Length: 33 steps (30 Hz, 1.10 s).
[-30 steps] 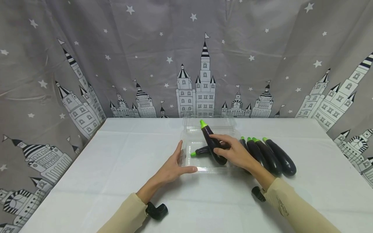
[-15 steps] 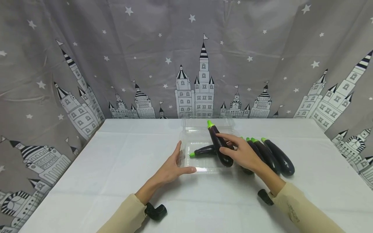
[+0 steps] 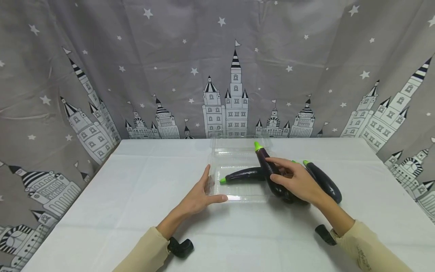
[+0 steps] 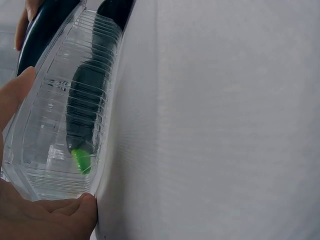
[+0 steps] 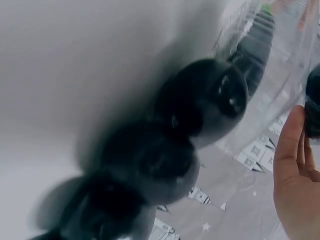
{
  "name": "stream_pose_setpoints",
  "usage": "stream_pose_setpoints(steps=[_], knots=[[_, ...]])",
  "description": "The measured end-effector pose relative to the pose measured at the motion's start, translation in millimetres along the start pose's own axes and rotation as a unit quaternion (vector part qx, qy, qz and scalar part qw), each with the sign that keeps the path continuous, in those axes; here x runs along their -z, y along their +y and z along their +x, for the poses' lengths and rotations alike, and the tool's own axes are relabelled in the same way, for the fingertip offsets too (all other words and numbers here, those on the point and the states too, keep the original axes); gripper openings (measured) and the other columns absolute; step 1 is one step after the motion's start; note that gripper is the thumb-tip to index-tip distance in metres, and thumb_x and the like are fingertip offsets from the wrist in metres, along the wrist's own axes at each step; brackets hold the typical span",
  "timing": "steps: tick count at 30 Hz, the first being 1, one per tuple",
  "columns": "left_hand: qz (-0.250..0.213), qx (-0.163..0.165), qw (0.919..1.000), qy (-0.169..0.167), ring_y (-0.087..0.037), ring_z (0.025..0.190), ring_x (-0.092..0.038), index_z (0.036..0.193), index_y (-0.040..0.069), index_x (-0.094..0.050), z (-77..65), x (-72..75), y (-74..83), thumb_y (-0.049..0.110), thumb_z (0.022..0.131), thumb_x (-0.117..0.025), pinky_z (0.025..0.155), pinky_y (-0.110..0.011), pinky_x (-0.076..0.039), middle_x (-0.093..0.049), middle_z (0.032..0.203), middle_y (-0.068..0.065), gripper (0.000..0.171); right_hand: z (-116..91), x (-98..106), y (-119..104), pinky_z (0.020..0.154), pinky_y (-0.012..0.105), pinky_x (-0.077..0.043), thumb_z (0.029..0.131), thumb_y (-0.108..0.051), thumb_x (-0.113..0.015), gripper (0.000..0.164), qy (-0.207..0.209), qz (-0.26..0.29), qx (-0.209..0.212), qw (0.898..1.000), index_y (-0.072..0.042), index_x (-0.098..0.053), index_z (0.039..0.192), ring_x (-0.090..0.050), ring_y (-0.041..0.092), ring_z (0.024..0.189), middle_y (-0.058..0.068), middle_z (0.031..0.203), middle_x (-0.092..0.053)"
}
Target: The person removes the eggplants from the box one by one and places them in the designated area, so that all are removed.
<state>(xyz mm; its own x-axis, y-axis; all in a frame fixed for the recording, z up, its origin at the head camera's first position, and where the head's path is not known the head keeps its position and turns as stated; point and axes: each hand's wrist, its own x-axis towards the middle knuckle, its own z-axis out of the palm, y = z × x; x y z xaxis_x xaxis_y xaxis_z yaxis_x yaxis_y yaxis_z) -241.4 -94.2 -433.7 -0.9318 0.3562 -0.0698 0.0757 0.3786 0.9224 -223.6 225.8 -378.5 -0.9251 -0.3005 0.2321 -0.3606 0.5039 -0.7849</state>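
Observation:
My right hand [image 3: 299, 183] grips a dark purple eggplant [image 3: 270, 173] with a bright green stem end, thumb on one side and fingers on the other. It is tilted over the right part of a clear plastic clamshell container [image 3: 238, 197]. Inside that container, another eggplant [image 3: 242, 175] lies crosswise, green tip to the left; the held one covers its right end. My left hand [image 3: 197, 196] touches the container's front left corner, fingers along the left wall and thumb along the front rim. Through the clear wall [image 4: 50, 130], the left wrist view shows the eggplant inside [image 4: 87, 105].
Right of the container, more eggplants [image 3: 323, 177] lie side by side, partly behind my right hand; their rounded ends [image 5: 200, 100] show large in the right wrist view. The container's open lid [image 3: 241, 143] lies toward the grey castle-print curtain [image 3: 153, 75] behind the white table [image 3: 153, 181].
My right hand has moved right with its eggplant, from over the middle of the container to its right side, by the other eggplants. My left hand has stayed at the container's corner.

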Motion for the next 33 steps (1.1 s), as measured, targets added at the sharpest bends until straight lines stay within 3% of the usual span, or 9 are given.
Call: stream_pose_setpoints(steps=[6,16,25,33], knots=[[0.003,0.000,1.0000,0.000,-0.031,0.149,-0.007,0.160,0.016,0.002,0.1,0.3,0.4,0.032,0.079,-0.083,0.117,-0.054,-0.008,-0.008,0.163,-0.015,0.118,-12,16,5,0.077,0.032,-0.053,0.094,-0.016,-0.067,0.046,-0.005,-0.002,0.008,1.000,-0.012,-0.057,0.139,-0.064,0.021,0.093,0.013,0.116,-0.065],[0.001,0.006,1.0000,0.000,-0.030,0.149,-0.007,0.160,0.016,0.002,-0.1,0.6,0.4,0.033,0.079,-0.083,0.117,-0.052,-0.009,-0.006,0.164,-0.013,0.119,-38,39,20,0.078,0.030,-0.053,0.096,-0.016,-0.065,0.047,0.000,-0.026,-0.013,1.000,-0.010,-0.055,0.141,-0.064,0.023,0.098,0.017,0.124,-0.061],[0.011,0.010,0.9999,0.002,-0.030,0.149,-0.007,0.160,0.018,0.001,-1.8,0.3,3.6,0.033,0.079,-0.083,0.117,-0.053,-0.010,-0.006,0.164,-0.013,0.117,-50,67,33,0.075,0.023,-0.052,0.095,-0.010,-0.064,0.046,0.030,-0.044,-0.014,0.998,-0.007,-0.055,0.140,-0.061,0.005,0.098,0.019,0.127,-0.061],[0.005,0.005,1.0000,0.000,-0.030,0.149,-0.006,0.160,0.017,0.001,-0.3,0.6,1.9,0.035,0.079,-0.084,0.117,-0.053,-0.008,-0.007,0.164,-0.013,0.119,-57,95,52,0.073,0.022,-0.048,0.099,-0.016,-0.059,0.046,0.057,-0.092,-0.053,0.993,-0.010,-0.052,0.144,-0.052,-0.007,0.100,0.023,0.128,-0.060]])
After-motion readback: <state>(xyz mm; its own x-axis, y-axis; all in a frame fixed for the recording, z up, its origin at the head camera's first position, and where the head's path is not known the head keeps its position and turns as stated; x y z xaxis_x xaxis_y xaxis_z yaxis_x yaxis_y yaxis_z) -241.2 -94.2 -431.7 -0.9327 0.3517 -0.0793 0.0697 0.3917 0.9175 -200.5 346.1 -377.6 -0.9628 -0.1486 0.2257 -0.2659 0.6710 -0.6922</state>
